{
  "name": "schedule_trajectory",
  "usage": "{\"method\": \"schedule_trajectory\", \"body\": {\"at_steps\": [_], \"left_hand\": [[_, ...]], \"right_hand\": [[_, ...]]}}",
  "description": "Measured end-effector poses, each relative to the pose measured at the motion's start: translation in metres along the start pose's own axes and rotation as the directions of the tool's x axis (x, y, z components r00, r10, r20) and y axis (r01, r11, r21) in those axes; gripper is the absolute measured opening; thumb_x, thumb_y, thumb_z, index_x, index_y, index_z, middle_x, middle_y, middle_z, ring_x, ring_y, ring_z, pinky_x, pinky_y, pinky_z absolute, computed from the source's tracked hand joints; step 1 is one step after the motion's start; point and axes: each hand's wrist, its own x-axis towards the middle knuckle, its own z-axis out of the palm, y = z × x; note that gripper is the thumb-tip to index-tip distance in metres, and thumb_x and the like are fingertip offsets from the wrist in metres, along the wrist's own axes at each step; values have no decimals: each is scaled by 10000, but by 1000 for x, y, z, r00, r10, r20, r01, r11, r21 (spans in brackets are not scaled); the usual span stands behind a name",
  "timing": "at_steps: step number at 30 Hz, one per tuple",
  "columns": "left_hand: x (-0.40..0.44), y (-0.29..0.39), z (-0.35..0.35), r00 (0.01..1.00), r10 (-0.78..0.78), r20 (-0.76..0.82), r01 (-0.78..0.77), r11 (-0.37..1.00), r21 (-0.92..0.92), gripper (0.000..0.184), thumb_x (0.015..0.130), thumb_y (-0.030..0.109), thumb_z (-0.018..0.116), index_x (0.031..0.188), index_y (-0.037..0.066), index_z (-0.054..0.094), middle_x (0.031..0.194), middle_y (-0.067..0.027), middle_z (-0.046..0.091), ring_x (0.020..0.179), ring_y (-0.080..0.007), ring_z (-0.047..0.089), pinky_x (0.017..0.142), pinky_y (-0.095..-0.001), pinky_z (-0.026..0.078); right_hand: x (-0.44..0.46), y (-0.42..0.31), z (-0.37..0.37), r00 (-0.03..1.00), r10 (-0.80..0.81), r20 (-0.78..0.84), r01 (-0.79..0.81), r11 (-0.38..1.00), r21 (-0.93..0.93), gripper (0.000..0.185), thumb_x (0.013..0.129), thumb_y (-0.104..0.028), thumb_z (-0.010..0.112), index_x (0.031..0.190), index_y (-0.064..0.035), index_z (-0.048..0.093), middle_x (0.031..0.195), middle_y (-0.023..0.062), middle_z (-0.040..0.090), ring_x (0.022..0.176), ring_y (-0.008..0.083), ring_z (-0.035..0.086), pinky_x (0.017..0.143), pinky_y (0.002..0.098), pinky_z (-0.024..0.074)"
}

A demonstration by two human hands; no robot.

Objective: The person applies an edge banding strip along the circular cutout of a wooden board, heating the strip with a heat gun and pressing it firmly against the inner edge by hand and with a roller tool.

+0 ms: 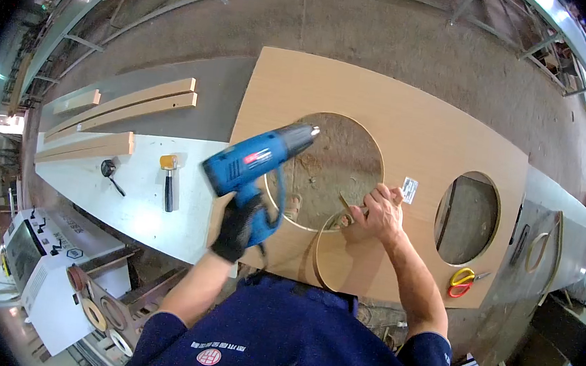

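My left hand (236, 228), in a black glove, grips the handle of a blue heat gun (257, 157). Its metal nozzle points up and right over the large round cutout in a wood-grain panel (331, 84). At the cutout's lower right rim is my bare right hand (382, 211), its fingers closed on a thin strip of edge banding (317, 250). The strip's free length curls down across the panel toward my body. A short end of it sticks up left of my fingers. My fingertips partly hide where it meets the rim.
A roller (169, 182) and a black-handled tool (111, 176) lie left on the white surface, near several wooden strips (138, 101). Scissors (463, 280) with yellow and red handles rest below the second cutout. A small label (410, 190) is on the panel.
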Motion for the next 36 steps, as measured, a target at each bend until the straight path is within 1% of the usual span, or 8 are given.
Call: {"method": "schedule_trajectory", "body": {"at_steps": [2,3,5,6,9,17,24,36], "left_hand": [[10,-16,42,988,-148,37,152,968,-199,316,990,258,680,1214,48,603,975,-90,679,796,-225,686,756,-396,596],[-46,-39,56,911,-388,137,409,816,-410,292,981,254,696,1179,53,622,998,-96,686,808,-222,693,766,-382,589],[-41,-38,79,919,-345,192,393,758,-520,262,999,263,671,1150,59,603,898,-72,655,718,-225,675,690,-387,585],[-60,-56,102,874,-417,251,482,668,-568,275,1019,266,644,1176,48,586,875,-68,637,726,-232,675,696,-390,584],[-56,-73,109,893,-380,240,438,611,-659,279,1022,278,643,1183,57,588,881,-69,640,722,-233,673,692,-390,584],[-35,-88,121,876,-337,346,483,619,-620,355,1040,343,626,1246,60,571,915,-71,625,779,-224,661,723,-388,586],[-28,-89,128,869,-318,379,494,514,-701,390,1038,377,625,1257,59,570,903,-59,617,787,-210,641,728,-371,575],[-25,-96,136,891,-316,326,452,553,-700,379,1035,394,630,1230,72,586,898,-54,628,773,-215,639,737,-381,581]], "right_hand": [[-2,2,7,998,-16,-62,16,1000,0,414,871,-525,700,823,-114,705,923,12,683,1125,191,548,1037,492,258],[-62,-17,-23,1000,9,29,-10,1000,27,394,867,-502,705,814,-111,697,917,20,675,1121,203,551,1030,492,263],[-51,-13,-18,998,-22,-63,26,998,49,356,857,-454,716,796,-105,682,907,34,659,1114,228,557,1018,493,272],[-74,-3,-41,1000,-5,24,4,1000,17,353,855,-453,718,792,-108,680,903,33,658,1111,228,557,1017,492,273],[-63,-8,-34,999,3,52,-5,999,37,350,853,-451,722,778,-112,674,888,29,656,1104,227,558,1015,486,275],[-49,-14,-29,998,-29,-58,32,998,54,351,841,-435,745,745,-107,665,845,25,647,1077,223,566,993,454,290],[-52,-12,-27,998,5,60,-7,1000,25,426,888,-516,699,784,-103,708,856,6,650,1082,194,554,1018,482,268],[-51,-13,-25,999,-6,52,5,1000,7,415,893,-521,705,792,-118,717,883,-6,673,1093,182,553,1018,472,262]]}}
